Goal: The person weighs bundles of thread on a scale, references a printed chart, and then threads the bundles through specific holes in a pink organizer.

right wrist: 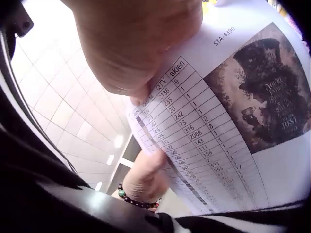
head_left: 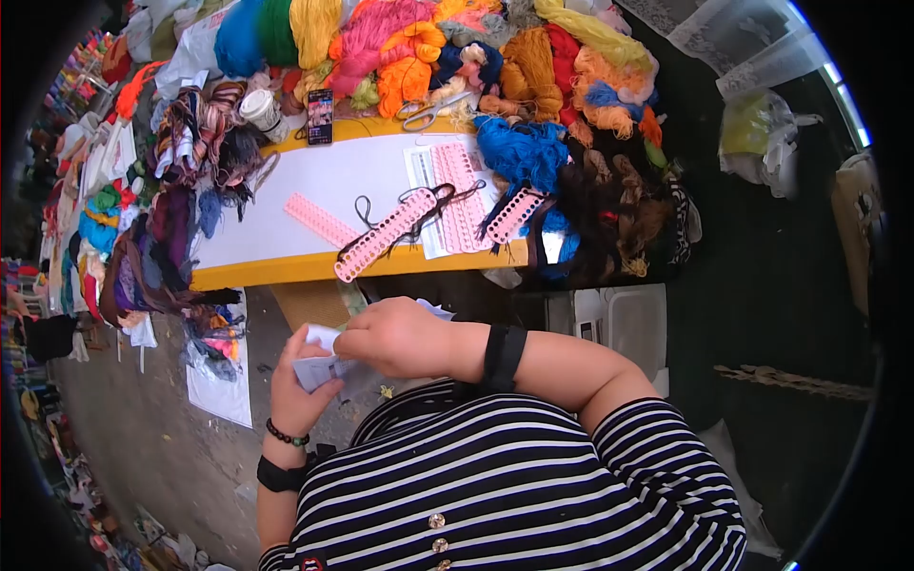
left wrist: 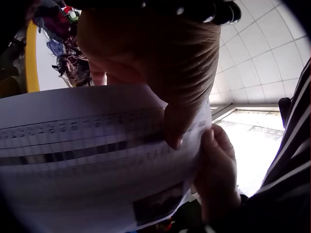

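Observation:
A printed paper sheet point(head_left: 314, 372) is held in front of the striped shirt, below the table's front edge. My left hand point(head_left: 297, 388) grips its left side, with the thumb lying over the print in the left wrist view. On the opposite side my right hand point(head_left: 405, 335) pinches the edge between thumb and fingers. The right wrist view shows a list of numbers under "QTY" and "skien" on the sheet point(right wrist: 194, 127), beside a dark picture of a figure in a top hat. In the head view the sheet looks bent or folded, and the right hand hides part of it.
On the white table point(head_left: 257, 233) lie pink hole-punched strips point(head_left: 386, 233), some with dark thread, and printed sheets. Scissors point(head_left: 433, 112), a phone point(head_left: 320, 117) and a white tub point(head_left: 262, 109) sit farther back. Colourful yarn skeins point(head_left: 381, 48) heap along the far edge and both sides.

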`<state>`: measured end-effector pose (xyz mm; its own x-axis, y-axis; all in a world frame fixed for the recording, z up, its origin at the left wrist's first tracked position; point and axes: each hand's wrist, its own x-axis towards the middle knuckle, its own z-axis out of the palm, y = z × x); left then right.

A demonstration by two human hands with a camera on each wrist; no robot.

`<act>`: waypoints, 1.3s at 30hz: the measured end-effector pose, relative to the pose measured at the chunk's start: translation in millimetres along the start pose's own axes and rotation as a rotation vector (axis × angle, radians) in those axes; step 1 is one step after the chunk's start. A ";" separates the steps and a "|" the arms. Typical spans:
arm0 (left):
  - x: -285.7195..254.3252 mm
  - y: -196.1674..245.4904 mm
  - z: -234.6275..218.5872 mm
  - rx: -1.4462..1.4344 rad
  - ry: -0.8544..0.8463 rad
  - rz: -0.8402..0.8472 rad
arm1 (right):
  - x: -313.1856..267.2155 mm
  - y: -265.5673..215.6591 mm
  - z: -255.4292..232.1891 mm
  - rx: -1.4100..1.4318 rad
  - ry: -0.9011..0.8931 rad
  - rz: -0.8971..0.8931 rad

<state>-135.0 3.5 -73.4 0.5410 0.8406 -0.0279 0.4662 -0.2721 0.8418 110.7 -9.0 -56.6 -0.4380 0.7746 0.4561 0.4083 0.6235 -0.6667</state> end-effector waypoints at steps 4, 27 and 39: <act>-17.4 -35.8 -8.7 -0.356 -0.137 -0.372 | 7.6 1.6 23.4 0.051 0.063 0.031; -75.4 -130.0 55.6 0.229 0.098 -0.931 | -110.7 276.5 65.7 -0.541 -0.009 0.895; -59.4 -126.6 99.2 0.110 0.127 -0.949 | -139.4 303.0 58.6 -0.337 0.232 0.796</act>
<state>-156.7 -58.4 -231.8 -0.1722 0.7757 -0.6072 0.7369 0.5105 0.4432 248.5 65.8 -356.7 0.2330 0.9704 0.0642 0.7517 -0.1378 -0.6450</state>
